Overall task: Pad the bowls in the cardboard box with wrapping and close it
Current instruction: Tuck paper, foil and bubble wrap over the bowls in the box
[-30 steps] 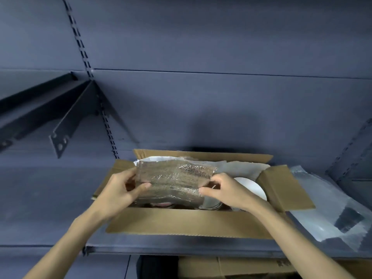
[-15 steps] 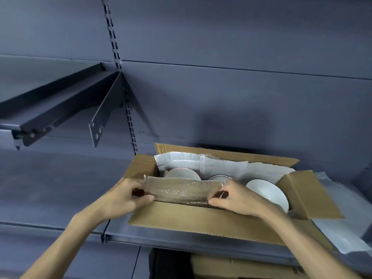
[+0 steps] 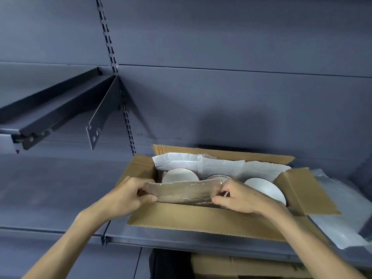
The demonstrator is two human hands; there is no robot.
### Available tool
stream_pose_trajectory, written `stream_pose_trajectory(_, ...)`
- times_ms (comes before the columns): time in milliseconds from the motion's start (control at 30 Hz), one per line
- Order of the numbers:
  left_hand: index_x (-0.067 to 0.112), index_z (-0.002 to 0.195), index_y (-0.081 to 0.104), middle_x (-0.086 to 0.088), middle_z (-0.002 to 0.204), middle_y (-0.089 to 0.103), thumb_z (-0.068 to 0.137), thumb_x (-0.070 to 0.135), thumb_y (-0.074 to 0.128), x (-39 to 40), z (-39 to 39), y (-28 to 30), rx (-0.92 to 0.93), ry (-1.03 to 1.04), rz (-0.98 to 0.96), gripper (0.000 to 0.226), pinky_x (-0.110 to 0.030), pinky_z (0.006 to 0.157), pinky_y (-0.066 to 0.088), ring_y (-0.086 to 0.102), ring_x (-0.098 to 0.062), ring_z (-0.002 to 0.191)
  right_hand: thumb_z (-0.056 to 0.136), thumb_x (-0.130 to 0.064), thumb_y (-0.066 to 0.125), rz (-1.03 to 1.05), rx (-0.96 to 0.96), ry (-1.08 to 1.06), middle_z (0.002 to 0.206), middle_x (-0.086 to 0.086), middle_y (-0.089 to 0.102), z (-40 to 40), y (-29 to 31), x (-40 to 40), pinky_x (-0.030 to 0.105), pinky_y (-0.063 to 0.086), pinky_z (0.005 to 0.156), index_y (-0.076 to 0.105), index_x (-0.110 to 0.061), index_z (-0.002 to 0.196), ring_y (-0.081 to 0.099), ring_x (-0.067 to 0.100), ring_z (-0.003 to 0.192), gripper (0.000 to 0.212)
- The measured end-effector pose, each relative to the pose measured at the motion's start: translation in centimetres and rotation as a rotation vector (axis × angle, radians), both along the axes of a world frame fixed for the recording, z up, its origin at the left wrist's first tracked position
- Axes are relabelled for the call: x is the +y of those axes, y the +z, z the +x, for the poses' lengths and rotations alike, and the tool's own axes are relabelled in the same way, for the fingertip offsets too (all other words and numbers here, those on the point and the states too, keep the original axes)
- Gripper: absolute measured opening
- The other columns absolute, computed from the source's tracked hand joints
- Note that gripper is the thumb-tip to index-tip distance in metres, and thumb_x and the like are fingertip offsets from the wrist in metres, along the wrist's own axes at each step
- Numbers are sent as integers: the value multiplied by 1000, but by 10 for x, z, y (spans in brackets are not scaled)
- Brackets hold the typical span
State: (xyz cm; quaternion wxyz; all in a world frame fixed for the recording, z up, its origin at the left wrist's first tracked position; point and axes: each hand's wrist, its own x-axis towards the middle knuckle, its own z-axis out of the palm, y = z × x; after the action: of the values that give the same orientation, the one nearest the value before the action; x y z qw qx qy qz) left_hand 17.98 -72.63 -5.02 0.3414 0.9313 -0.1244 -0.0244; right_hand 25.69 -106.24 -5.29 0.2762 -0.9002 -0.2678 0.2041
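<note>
An open cardboard box point(image 3: 201, 220) stands on a grey metal shelf with its flaps spread. Inside are three white bowls: one at the left point(image 3: 179, 176), a partly hidden one in the middle point(image 3: 217, 176) and one at the right point(image 3: 265, 188). White paper point(image 3: 211, 165) lines the back wall. A folded sheet of clear bubble wrap point(image 3: 181, 191) lies along the front inner wall. My left hand point(image 3: 128, 195) pinches its left end and my right hand point(image 3: 239, 198) pinches its right end.
More clear plastic wrapping point(image 3: 338, 208) lies on the shelf point(image 3: 60, 198) right of the box. A bracketed upper shelf point(image 3: 50, 117) juts out at the left. Another cardboard box point(image 3: 231, 266) sits below the shelf.
Both hands have lowered the bubble wrap from above the bowls down against the box's front wall, uncovering the bowls. The view has shifted so the box sits further right.
</note>
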Motion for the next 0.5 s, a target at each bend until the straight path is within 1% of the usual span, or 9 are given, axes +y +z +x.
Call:
stream_pose_trajectory(67,28,78,64,16,74,66,92,22,74,1,1,-1,9,-9,60,18,-26,64,41,55,-6,72,88,-51,53,-77,30,24,84,13,63,-3,-1,6,45,50,74,64,-7,83,51,17,70,46)
stream_pose_trajectory(133,30,85,67,14,79,66,92,24,74,4,1,-1,-15,8,113,11,-28,67,45,56,-8,76,84,-64,51,-118,77,16,90,-1,67,-7,-2,10,44,53,83,68,-18,89,62,18,81,49)
stream_pose_trajectory(200,34,89,69,15,81,67,92,23,73,6,1,0,-15,25,149,12,-27,71,50,59,-7,80,83,-76,50,-109,118,15,98,-19,68,-11,2,13,25,53,81,70,-41,109,63,2,90,47)
stream_pose_trajectory(233,35,88,70,15,82,68,92,21,72,7,1,2,-10,20,169,15,-28,73,52,61,-6,82,86,-78,48,-85,134,40,100,-30,65,-13,4,16,17,49,80,64,-56,119,61,-6,93,43)
stream_pose_trajectory(267,36,86,70,14,83,69,92,18,71,6,1,3,-7,8,191,19,-31,75,53,62,-6,84,88,-78,46,-65,152,61,105,-38,62,-15,6,19,15,46,84,58,-66,123,59,-11,98,39)
stream_pose_trajectory(300,37,84,69,13,85,69,91,17,71,4,1,4,-5,-6,208,21,-32,76,54,62,-5,84,89,-78,44,-58,173,64,111,-41,61,-16,8,22,19,45,91,55,-69,124,58,-11,103,38)
stream_pose_trajectory(367,38,85,69,12,89,67,88,19,69,-1,-1,5,-2,-24,218,20,-35,77,55,62,-5,85,84,-86,41,-89,194,56,114,-30,64,-16,7,25,29,48,96,57,-68,119,60,-3,104,42)
stream_pose_trajectory(467,41,97,70,12,96,67,87,41,65,-4,-4,12,46,-25,151,11,-39,81,55,63,-8,89,63,-105,39,-173,209,18,104,-21,65,-19,5,22,25,48,81,56,-65,110,62,-1,95,64)
stream_pose_trajectory(500,41,101,71,12,98,69,88,57,58,-6,-5,19,89,-16,73,24,-39,83,55,64,-9,92,58,-107,38,-183,211,14,105,-21,65,-19,5,20,23,46,77,58,-60,109,62,-1,95,72)
